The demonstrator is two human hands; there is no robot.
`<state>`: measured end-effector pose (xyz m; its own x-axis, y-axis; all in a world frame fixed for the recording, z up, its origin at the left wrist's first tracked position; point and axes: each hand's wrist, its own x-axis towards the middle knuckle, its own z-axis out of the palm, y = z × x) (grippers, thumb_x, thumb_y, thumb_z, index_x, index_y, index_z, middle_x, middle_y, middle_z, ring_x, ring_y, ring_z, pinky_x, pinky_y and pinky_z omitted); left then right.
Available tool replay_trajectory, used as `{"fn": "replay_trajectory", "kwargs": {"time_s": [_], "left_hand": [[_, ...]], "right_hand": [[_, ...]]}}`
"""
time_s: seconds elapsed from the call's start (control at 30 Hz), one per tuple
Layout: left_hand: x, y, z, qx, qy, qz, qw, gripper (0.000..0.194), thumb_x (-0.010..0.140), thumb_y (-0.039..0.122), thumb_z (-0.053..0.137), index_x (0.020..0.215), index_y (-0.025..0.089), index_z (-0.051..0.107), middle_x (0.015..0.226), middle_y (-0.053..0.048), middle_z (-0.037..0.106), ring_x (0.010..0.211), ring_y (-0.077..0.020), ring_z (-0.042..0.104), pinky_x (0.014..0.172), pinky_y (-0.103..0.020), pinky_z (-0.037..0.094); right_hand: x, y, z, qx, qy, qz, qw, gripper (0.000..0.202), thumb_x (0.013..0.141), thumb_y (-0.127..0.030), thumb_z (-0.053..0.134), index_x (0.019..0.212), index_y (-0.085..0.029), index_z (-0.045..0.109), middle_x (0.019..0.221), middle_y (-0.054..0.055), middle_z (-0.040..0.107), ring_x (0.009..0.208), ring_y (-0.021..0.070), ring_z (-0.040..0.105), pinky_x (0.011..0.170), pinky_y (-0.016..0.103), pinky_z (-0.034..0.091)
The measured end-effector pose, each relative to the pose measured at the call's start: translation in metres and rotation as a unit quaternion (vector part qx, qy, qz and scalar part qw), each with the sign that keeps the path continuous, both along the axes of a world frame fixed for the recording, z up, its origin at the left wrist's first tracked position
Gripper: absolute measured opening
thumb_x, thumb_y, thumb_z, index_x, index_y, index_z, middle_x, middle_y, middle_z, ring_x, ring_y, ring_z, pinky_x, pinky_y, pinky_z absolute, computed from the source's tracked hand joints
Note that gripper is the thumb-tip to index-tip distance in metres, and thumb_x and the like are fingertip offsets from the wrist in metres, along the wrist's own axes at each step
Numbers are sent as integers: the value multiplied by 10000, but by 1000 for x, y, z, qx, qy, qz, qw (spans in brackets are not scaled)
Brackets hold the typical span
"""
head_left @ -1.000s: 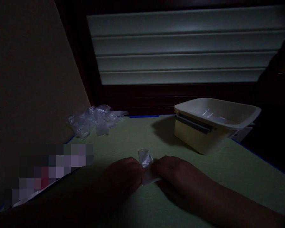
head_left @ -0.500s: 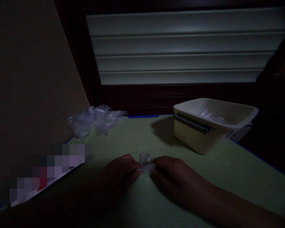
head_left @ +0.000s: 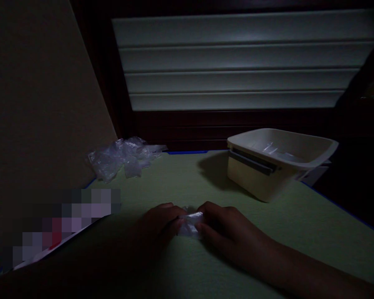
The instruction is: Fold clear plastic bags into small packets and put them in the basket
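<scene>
A small clear plastic bag (head_left: 190, 224) is stretched between my two hands, low over the near middle of the green table (head_left: 174, 182). My left hand (head_left: 163, 220) pinches its left edge, fingers closed and in deep shadow. On the opposite edge, my right hand (head_left: 222, 222) is closed with thumb and forefinger gripping the plastic. The bag looks folded or creased across its upper part. Whether anything is inside it I cannot tell.
A heap of crumpled clear plastic bags (head_left: 121, 160) lies at the back left. At the right stands a cream plastic bin (head_left: 252, 176) with a grey handle and some clear plastic inside. A blurred-out flat item (head_left: 71, 226) lies left. Behind is a slatted panel (head_left: 230, 62).
The bag's upper part, which stood up between my hands, now lies folded lower, and more plastic shows toward me. My right fingers have shifted slightly toward the left hand.
</scene>
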<state>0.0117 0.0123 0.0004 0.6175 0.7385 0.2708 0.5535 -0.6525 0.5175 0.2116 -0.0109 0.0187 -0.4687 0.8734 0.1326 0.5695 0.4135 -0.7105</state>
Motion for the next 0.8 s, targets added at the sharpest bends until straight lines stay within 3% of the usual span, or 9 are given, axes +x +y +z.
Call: {"fn": "replay_trajectory", "kwargs": {"time_s": [0.27,0.43,0.63,0.8], "left_hand": [[3,-3,4,-8,8,37,999,249,895,259,318,943,186,552,804,-5,615,747,-151,552,671,-258,411],[4,-2,2,2,50,89,995,236,844,217,384,1031,184,525,688,8,571,720,-172,544,623,-274,410],[1,2,-2,89,96,58,990,164,847,200,412,817,171,570,760,-22,600,715,-184,539,698,-343,384],[0,3,-1,119,125,50,984,144,859,244,472,799,172,581,765,-26,588,723,-186,515,654,-313,371]], "right_hand": [[0,1,-6,0,38,22,999,116,816,-131,472,907,-164,535,736,8,613,619,117,551,548,205,389],[-1,1,-5,14,1,13,1000,96,809,-139,493,870,-165,563,771,28,619,662,134,555,591,226,405],[-1,1,-3,41,-29,37,998,107,809,-134,482,802,-151,588,760,35,601,682,136,547,618,234,405],[-1,1,-2,38,-20,42,998,111,840,-179,473,824,-159,582,763,25,590,688,132,536,612,230,391]]}}
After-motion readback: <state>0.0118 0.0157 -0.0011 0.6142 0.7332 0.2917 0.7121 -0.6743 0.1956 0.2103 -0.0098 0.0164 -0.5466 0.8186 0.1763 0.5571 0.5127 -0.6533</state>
